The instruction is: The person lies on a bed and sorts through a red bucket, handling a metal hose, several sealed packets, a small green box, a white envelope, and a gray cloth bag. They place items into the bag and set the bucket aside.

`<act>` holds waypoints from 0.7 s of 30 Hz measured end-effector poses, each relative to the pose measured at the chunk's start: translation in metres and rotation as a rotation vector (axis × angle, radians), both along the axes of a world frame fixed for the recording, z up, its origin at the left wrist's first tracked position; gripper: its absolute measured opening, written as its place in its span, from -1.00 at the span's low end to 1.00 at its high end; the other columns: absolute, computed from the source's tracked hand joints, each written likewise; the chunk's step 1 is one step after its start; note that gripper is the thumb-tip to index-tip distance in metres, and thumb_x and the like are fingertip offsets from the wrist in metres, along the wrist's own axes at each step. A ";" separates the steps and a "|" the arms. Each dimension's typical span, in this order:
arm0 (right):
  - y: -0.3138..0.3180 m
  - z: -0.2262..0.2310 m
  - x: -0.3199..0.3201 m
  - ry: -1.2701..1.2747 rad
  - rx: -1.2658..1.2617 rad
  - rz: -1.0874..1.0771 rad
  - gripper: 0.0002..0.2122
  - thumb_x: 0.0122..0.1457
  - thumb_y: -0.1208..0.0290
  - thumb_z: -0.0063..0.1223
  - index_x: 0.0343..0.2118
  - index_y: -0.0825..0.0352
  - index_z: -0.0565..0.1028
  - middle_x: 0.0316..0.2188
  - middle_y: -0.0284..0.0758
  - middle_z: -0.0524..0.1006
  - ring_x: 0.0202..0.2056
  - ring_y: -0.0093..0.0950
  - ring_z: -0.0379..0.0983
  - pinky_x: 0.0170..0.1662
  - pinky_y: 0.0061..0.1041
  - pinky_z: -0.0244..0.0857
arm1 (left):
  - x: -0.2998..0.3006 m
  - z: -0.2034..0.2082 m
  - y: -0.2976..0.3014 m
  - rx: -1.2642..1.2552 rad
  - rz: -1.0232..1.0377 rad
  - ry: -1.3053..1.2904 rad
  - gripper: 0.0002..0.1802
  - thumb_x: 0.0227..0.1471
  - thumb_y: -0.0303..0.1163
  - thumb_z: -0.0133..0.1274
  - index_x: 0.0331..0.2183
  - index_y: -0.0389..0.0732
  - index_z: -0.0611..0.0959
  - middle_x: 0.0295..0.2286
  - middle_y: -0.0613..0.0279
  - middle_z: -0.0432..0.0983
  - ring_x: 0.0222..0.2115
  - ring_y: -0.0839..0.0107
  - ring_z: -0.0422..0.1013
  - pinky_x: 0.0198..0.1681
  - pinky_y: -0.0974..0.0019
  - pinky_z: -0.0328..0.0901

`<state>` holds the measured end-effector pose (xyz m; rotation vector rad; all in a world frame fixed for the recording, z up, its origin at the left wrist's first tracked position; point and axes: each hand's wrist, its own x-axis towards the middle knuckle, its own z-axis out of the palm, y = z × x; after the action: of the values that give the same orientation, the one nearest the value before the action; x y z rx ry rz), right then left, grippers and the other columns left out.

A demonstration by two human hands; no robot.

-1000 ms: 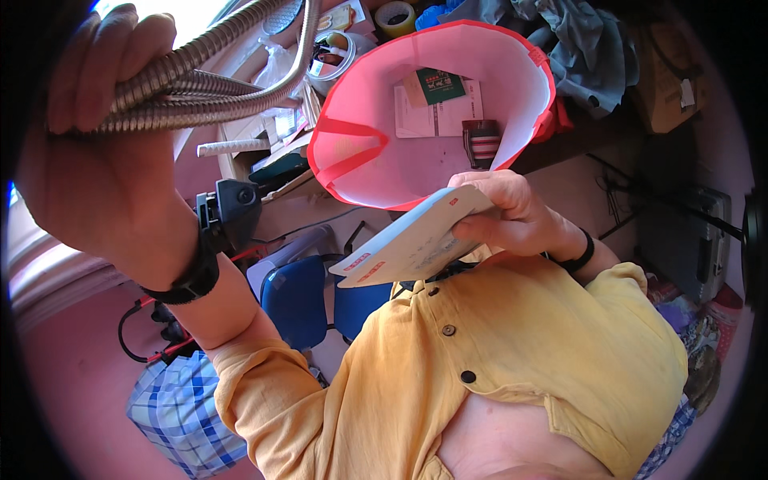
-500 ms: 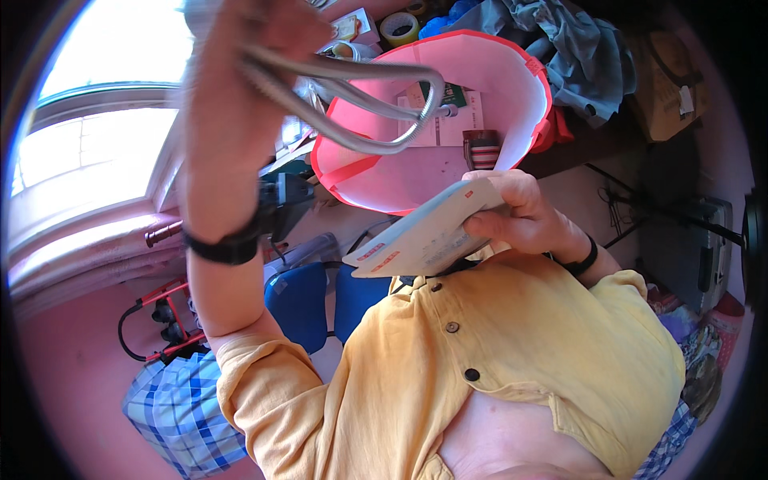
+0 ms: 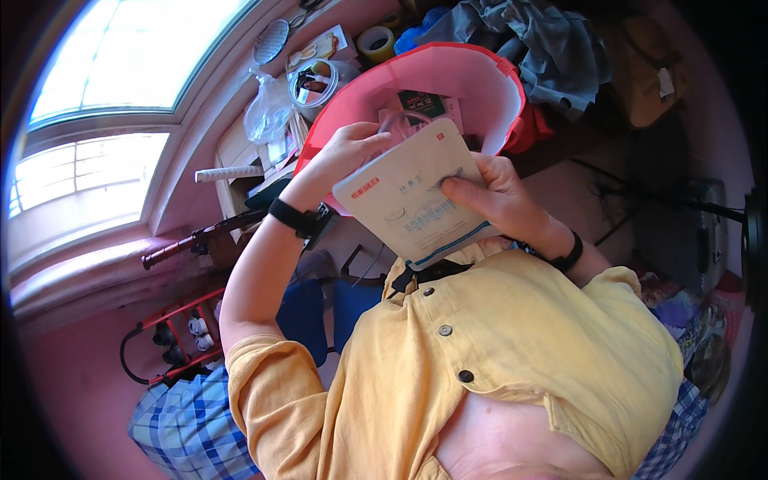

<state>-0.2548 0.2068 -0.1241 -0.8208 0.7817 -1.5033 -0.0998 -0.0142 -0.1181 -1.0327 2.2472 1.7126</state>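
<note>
- White packet (image 3: 416, 200) blocks the red bin (image 3: 460, 46), near side
- Open passage — the bin's right half
- Left hand (image 3: 352, 150) across its left side
- Grey cloth (image 3: 560, 64) — beside right rim

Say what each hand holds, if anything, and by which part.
The right hand grips a flat white packet by its right edge, thumb on its face. The left hand is partly behind the packet; whether it holds anything cannot be told.

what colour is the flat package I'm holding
The flat rectangular package is whitish, with red and blue print: head view.
</note>
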 end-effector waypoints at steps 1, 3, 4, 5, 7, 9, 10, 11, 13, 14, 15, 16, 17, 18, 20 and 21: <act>-0.001 -0.001 0.001 -0.006 0.012 -0.030 -0.76 0.24 0.49 0.07 -0.04 0.38 0.50 -0.20 -0.42 0.58 -0.16 -0.69 0.44 -0.11 -0.61 0.35 | 0.003 0.003 0.001 0.069 0.079 0.036 -0.52 0.14 -0.11 0.10 -0.09 -0.32 0.58 -0.28 0.20 0.56 -0.31 0.52 0.49 -0.30 0.42 0.38; -0.004 -0.004 0.002 -0.038 0.013 -0.089 -0.77 0.24 0.48 0.07 -0.05 0.37 0.51 -0.22 -0.42 0.59 -0.17 -0.69 0.45 -0.11 -0.61 0.36 | 0.009 0.010 0.007 0.176 0.210 0.107 -0.48 0.16 -0.08 0.07 -0.02 -0.32 0.54 -0.23 0.20 0.54 -0.27 0.51 0.49 -0.27 0.42 0.38; -0.006 -0.005 0.002 -0.048 0.023 -0.119 -0.77 0.25 0.47 0.06 -0.05 0.36 0.51 -0.21 -0.41 0.59 -0.17 -0.68 0.46 -0.11 -0.61 0.36 | 0.015 0.017 0.013 0.080 0.100 0.219 -0.41 0.20 0.00 -0.04 0.05 -0.29 0.47 -0.15 0.18 0.51 -0.17 0.44 0.46 -0.17 0.36 0.36; -0.008 -0.006 0.002 -0.060 0.028 -0.140 -0.77 0.26 0.46 0.04 -0.05 0.35 0.51 -0.20 -0.41 0.59 -0.17 -0.67 0.46 -0.10 -0.61 0.36 | 0.020 0.023 0.018 0.072 -0.047 0.442 -0.34 0.23 0.08 -0.14 0.12 -0.25 0.41 -0.06 0.17 0.49 -0.07 0.38 0.43 -0.07 0.29 0.34; -0.013 -0.008 0.003 -0.095 0.042 -0.175 -0.78 0.28 0.43 0.01 -0.05 0.35 0.50 -0.20 -0.41 0.58 -0.18 -0.68 0.46 -0.09 -0.61 0.35 | 0.025 0.032 0.036 0.763 0.337 0.415 -0.28 0.25 0.17 -0.27 0.17 -0.21 0.35 0.03 0.13 0.43 0.04 0.32 0.37 0.04 0.21 0.29; -0.018 -0.010 0.008 -0.145 0.065 -0.204 -0.77 0.30 0.38 -0.01 -0.05 0.35 0.49 -0.20 -0.44 0.57 -0.18 -0.71 0.43 -0.09 -0.61 0.34 | 0.035 0.041 0.055 0.672 0.345 0.386 -0.19 0.22 0.27 -0.39 0.22 -0.17 0.26 0.16 0.12 0.27 0.14 0.23 0.26 0.16 0.12 0.17; -0.022 -0.010 0.013 -0.171 0.061 -0.186 -0.76 0.31 0.38 -0.03 -0.03 0.34 0.47 -0.19 -0.44 0.56 -0.17 -0.70 0.42 -0.08 -0.61 0.33 | 0.038 0.043 0.063 0.680 0.372 0.398 -0.18 0.22 0.28 -0.38 0.22 -0.17 0.25 0.17 0.12 0.25 0.14 0.22 0.25 0.17 0.11 0.16; -0.025 -0.011 0.018 -0.199 0.062 -0.184 -0.76 0.32 0.37 -0.04 -0.02 0.34 0.46 -0.17 -0.44 0.55 -0.15 -0.70 0.42 -0.07 -0.60 0.32 | 0.041 0.042 0.070 0.691 0.393 0.409 -0.17 0.21 0.29 -0.37 0.23 -0.16 0.25 0.18 0.12 0.24 0.15 0.21 0.24 0.18 0.10 0.15; -0.029 -0.012 0.029 -0.205 0.053 -0.194 -0.75 0.33 0.37 -0.06 0.00 0.34 0.43 -0.15 -0.44 0.53 -0.13 -0.68 0.41 -0.06 -0.59 0.32 | 0.043 0.036 0.081 0.740 0.490 0.510 -0.12 0.17 0.34 -0.37 0.22 -0.18 0.25 0.17 0.11 0.25 0.15 0.17 0.22 0.20 0.07 0.12; -0.032 -0.013 0.034 -0.183 0.038 -0.199 -0.75 0.33 0.38 -0.07 0.01 0.35 0.42 -0.15 -0.44 0.53 -0.13 -0.68 0.41 -0.06 -0.59 0.32 | 0.046 0.034 0.083 0.831 0.523 0.561 -0.12 0.17 0.34 -0.36 0.21 -0.19 0.26 0.15 0.10 0.28 0.14 0.16 0.23 0.20 0.06 0.13; -0.033 -0.013 0.039 -0.167 0.046 -0.205 -0.74 0.33 0.38 -0.08 0.01 0.35 0.41 -0.14 -0.44 0.52 -0.13 -0.67 0.41 -0.05 -0.58 0.32 | 0.051 0.032 0.083 0.925 0.579 0.586 -0.11 0.17 0.34 -0.35 0.20 -0.20 0.27 0.13 0.09 0.31 0.13 0.15 0.24 0.19 0.06 0.13; -0.032 -0.012 0.043 -0.153 -0.003 -0.201 -0.75 0.33 0.38 -0.08 0.00 0.35 0.42 -0.16 -0.43 0.52 -0.13 -0.67 0.41 -0.05 -0.59 0.31 | 0.056 0.031 0.084 0.915 0.556 0.606 -0.07 0.14 0.38 -0.36 0.20 -0.23 0.28 0.14 0.07 0.30 0.13 0.13 0.24 0.20 0.04 0.12; -0.030 -0.011 0.047 -0.151 0.038 -0.206 -0.75 0.33 0.39 -0.08 0.00 0.35 0.42 -0.17 -0.43 0.52 -0.13 -0.67 0.41 -0.05 -0.59 0.31 | 0.062 0.029 0.085 0.907 0.496 0.635 -0.07 0.14 0.37 -0.35 0.20 -0.23 0.28 0.13 0.07 0.30 0.14 0.13 0.24 0.20 0.04 0.11; -0.027 -0.009 0.051 -0.162 0.055 -0.203 -0.75 0.33 0.39 -0.08 0.00 0.36 0.41 -0.17 -0.43 0.52 -0.13 -0.67 0.41 -0.05 -0.59 0.31 | 0.067 0.028 0.088 0.900 0.456 0.653 -0.08 0.14 0.37 -0.33 0.20 -0.24 0.28 0.13 0.06 0.30 0.14 0.13 0.24 0.21 0.03 0.11; -0.025 -0.004 0.061 -0.062 0.056 -0.254 -0.73 0.33 0.37 -0.09 0.02 0.36 0.39 -0.18 -0.41 0.52 -0.15 -0.66 0.41 -0.06 -0.59 0.32 | 0.074 0.024 0.095 0.799 0.476 0.652 -0.18 0.17 0.24 -0.18 0.18 -0.25 0.29 0.11 0.07 0.32 0.12 0.15 0.27 0.19 0.03 0.14; -0.022 0.000 0.065 -0.038 0.027 -0.276 -0.73 0.33 0.37 -0.08 0.02 0.36 0.39 -0.19 -0.41 0.52 -0.15 -0.66 0.42 -0.05 -0.58 0.32 | 0.074 0.022 0.096 0.702 0.456 0.587 -0.38 0.18 -0.07 0.02 0.13 -0.26 0.36 0.05 0.10 0.40 0.04 0.20 0.36 0.12 0.10 0.23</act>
<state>-0.1895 0.1845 -0.1243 -0.6825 0.9135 -1.7431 -0.0253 0.0822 -0.0962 -0.9807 1.4142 3.0053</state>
